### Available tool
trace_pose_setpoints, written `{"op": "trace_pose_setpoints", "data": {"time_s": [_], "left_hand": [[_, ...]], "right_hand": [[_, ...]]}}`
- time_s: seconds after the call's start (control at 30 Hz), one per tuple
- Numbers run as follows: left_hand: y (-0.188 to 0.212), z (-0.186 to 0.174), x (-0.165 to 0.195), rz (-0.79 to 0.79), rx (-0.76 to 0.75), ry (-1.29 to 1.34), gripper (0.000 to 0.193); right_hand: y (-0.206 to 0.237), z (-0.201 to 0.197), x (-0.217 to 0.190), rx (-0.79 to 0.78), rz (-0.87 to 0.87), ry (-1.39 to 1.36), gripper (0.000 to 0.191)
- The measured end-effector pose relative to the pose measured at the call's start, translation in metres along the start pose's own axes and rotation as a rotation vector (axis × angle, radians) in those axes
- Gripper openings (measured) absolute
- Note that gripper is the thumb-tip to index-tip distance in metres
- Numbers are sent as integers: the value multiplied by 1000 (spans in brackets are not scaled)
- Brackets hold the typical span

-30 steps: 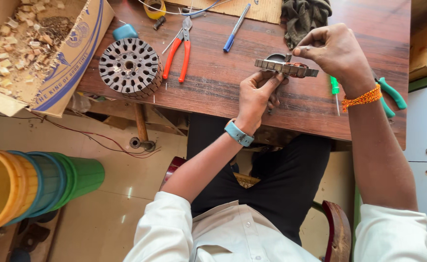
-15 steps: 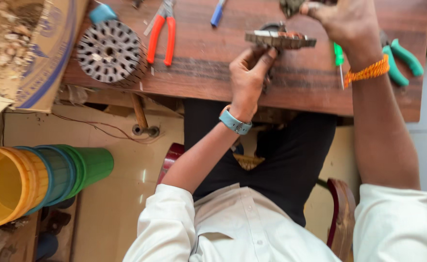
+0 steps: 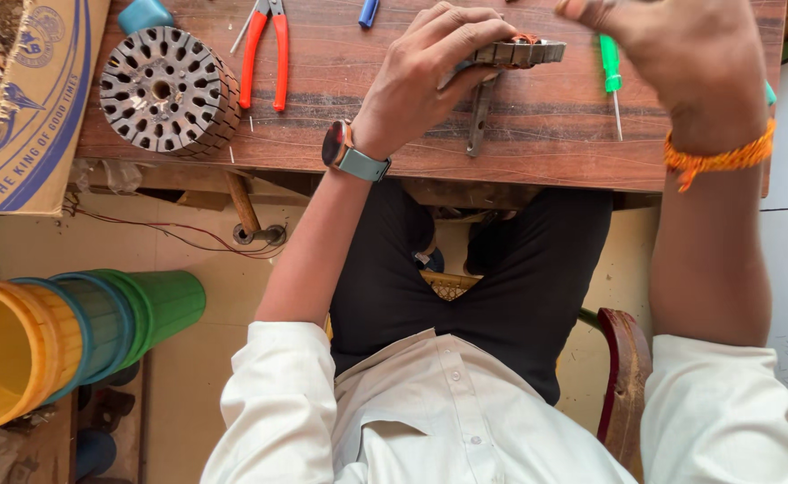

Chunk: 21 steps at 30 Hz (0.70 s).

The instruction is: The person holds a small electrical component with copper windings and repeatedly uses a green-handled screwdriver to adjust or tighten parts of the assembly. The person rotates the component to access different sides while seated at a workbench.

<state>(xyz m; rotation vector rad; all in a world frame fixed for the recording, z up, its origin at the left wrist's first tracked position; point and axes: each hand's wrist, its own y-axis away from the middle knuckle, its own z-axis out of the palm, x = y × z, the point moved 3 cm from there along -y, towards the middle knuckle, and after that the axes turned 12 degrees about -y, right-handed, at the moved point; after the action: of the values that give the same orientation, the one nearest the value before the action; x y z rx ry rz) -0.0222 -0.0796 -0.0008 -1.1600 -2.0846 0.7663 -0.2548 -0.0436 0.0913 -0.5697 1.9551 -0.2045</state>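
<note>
Head view looks straight down on a wooden bench [image 3: 537, 134]. The left hand [image 3: 430, 76] is clamped around a flat grey slotted metal part [image 3: 524, 52], fingers curled over its near edge and pinning it to the bench near the far side; a bit of copper-coloured winding shows on top of it. A grey metal tool [image 3: 480, 116] lies on the wood just below that part. The right hand [image 3: 680, 63] is lifted off the bench, blurred and close to the camera; whether its fingers are apart or pinched on something I cannot tell.

As a judgement, the work on the part looks midway: it is gripped and steadied, the red pliers [image 3: 266, 49] and green screwdriver [image 3: 611, 76] lie unused, and the round slotted core [image 3: 165, 90] sits well apart at the left, untouched.

Against the frame half a second back, the camera has dropped closer to the bench, so the far edge is cut off. The left hand has moved from below the part to over it, and the right hand has risen away from it.
</note>
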Motion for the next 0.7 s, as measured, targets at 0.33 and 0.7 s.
{"op": "trace_pose_setpoints", "data": {"time_s": [0.33, 0.7], "left_hand": [[-6, 0, -16, -67, -124, 237, 36], [20, -23, 28, 216, 111, -419, 50]], "right_hand": [[11, 47, -29, -10, 138, 136, 5], [63, 95, 8, 59, -12, 250, 9]]}}
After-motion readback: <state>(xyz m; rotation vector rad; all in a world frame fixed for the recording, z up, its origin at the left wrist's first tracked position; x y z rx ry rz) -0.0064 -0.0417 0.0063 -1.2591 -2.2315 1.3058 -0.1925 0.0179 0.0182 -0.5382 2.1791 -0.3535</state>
